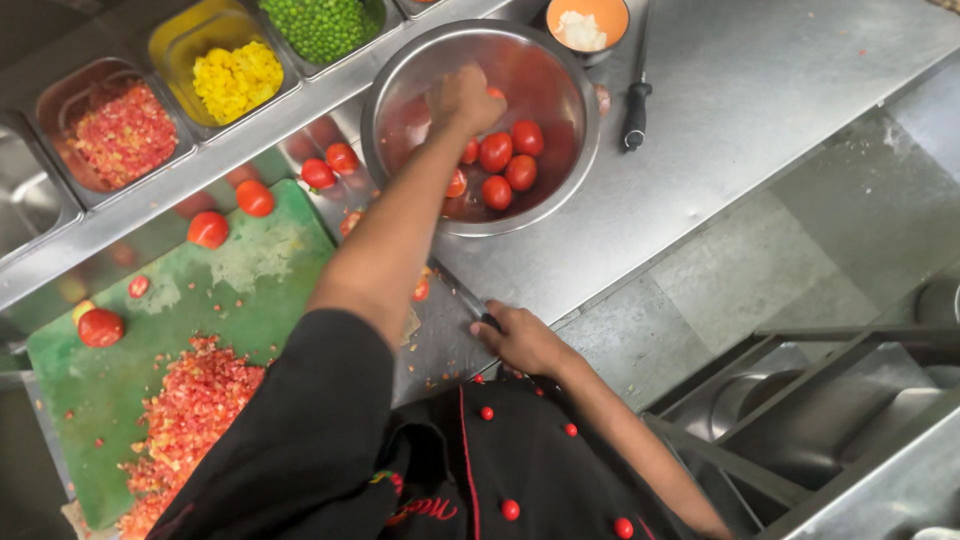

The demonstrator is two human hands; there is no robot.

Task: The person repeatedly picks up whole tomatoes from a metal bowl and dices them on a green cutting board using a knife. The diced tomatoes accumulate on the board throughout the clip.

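My left hand [465,98] reaches into a large steel bowl [575,150] that holds several small red tomatoes [508,160]. Its fingers are curled over one tomato near the bowl's far side, with a bit of red showing at the fingertips. My right hand [522,340] rests at the counter's near edge, shut on the dark handle of a knife [458,288]. The blade lies flat, pointing toward the bowl, partly hidden under my left forearm. A green cutting board [250,290] lies left of the bowl with a heap of chopped tomato [190,410] on it.
Whole tomatoes [208,230] sit on and beside the board. Steel trays at the back hold chopped tomato [125,135], yellow corn [235,78] and green peas [320,25]. An orange bowl [600,12] and a black-handled tool [636,100] lie behind the bowl. A metal rack [800,400] stands lower right.
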